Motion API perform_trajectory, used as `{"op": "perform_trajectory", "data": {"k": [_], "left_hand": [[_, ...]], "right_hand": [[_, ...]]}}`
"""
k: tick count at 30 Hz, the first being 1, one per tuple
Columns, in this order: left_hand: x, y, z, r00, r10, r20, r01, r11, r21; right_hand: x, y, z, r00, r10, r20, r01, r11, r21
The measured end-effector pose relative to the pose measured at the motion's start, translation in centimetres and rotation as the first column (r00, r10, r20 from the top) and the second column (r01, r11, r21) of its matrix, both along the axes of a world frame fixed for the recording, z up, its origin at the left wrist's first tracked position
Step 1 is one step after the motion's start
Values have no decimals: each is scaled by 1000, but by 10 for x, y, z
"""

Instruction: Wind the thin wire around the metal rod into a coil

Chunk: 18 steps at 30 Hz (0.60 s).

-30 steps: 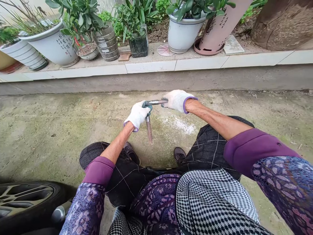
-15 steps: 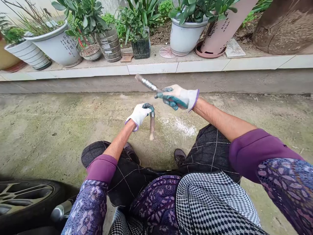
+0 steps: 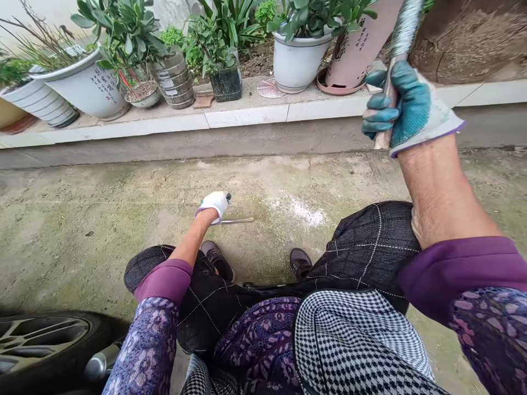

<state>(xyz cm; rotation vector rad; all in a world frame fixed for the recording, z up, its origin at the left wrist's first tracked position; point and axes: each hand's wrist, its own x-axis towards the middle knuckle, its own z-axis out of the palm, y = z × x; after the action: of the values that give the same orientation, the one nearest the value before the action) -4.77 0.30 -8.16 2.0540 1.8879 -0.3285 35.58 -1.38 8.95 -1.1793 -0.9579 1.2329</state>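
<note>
My right hand (image 3: 405, 107), in a white work glove with teal coating and a purple cuff edge, is raised at the upper right. Its fingers wrap round a stick (image 3: 385, 137) whose upper part is bound in silvery wire; the top runs out of the picture. Low over the concrete, my left hand (image 3: 214, 203), gloved alike, is closed with its back toward me. What its fingers hold, if anything, is hidden. Close by its cuff, a thin pale rod (image 3: 239, 220) points right; I cannot tell whether the hand holds it.
White powder (image 3: 307, 211) is scattered on the ground ahead of my shoes. Beyond lies a tiled ledge (image 3: 247, 116) with several potted plants, among them a white pot (image 3: 300, 63) and a pink pot (image 3: 358, 55). A car wheel (image 3: 45, 345) stands at the lower left.
My right hand has risen to the upper right with the wire-bound stick, which now points up. My left hand has moved down and left; the brown-ended stick hanging below it no longer shows that way.
</note>
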Motion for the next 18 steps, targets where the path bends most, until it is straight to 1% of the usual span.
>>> {"op": "perform_trajectory", "data": {"k": [2,3,4,5,6,7,8,9,10,11,12,13,15,17,18], "left_hand": [[5,2,13,1000,-16,13,15,999,42],[10,4,22,999,-25,38,22,995,93],[15,5,32,996,-36,86,21,986,166],[20,6,44,984,-51,169,5,966,260],[26,7,57,955,-74,286,-35,933,359],[32,6,71,897,-104,429,-105,894,437],[39,5,85,805,-133,578,-195,861,469],[45,2,98,697,-137,704,-289,845,450],[50,-1,110,587,-125,800,-366,840,400],[55,-5,121,486,-105,867,-414,846,335],[59,-10,130,402,-83,912,-435,859,270],[62,-14,137,333,-54,941,-446,871,208],[65,-20,145,228,11,974,-437,895,93],[64,-23,147,159,76,984,-411,912,-4],[63,-25,146,135,112,985,-393,918,-51]], "right_hand": [[0,-3,-5,998,65,-24,-65,998,-5],[-4,-4,-7,993,112,-23,-112,994,-11],[-10,-4,-9,987,163,-9,-164,986,-23],[-19,-4,-11,978,206,24,-205,978,-34],[-28,-3,-12,970,235,66,-231,971,-62],[-39,-3,-13,960,255,115,-246,965,-90],[-50,-2,-13,947,274,166,-256,959,-119],[-60,-2,-13,931,294,217,-265,952,-151],[-71,-1,-14,911,316,265,-276,944,-178],[-80,-1,-14,888,342,306,-291,935,-201],[-89,-1,-14,865,366,343,-307,927,-216],[-98,-1,-14,841,384,381,-320,921,-221],[-115,-2,-14,786,406,467,-345,914,-213],[-130,-4,-14,708,401,581,-357,914,-195],[-136,-5,-15,657,393,644,-361,913,-189]]}}
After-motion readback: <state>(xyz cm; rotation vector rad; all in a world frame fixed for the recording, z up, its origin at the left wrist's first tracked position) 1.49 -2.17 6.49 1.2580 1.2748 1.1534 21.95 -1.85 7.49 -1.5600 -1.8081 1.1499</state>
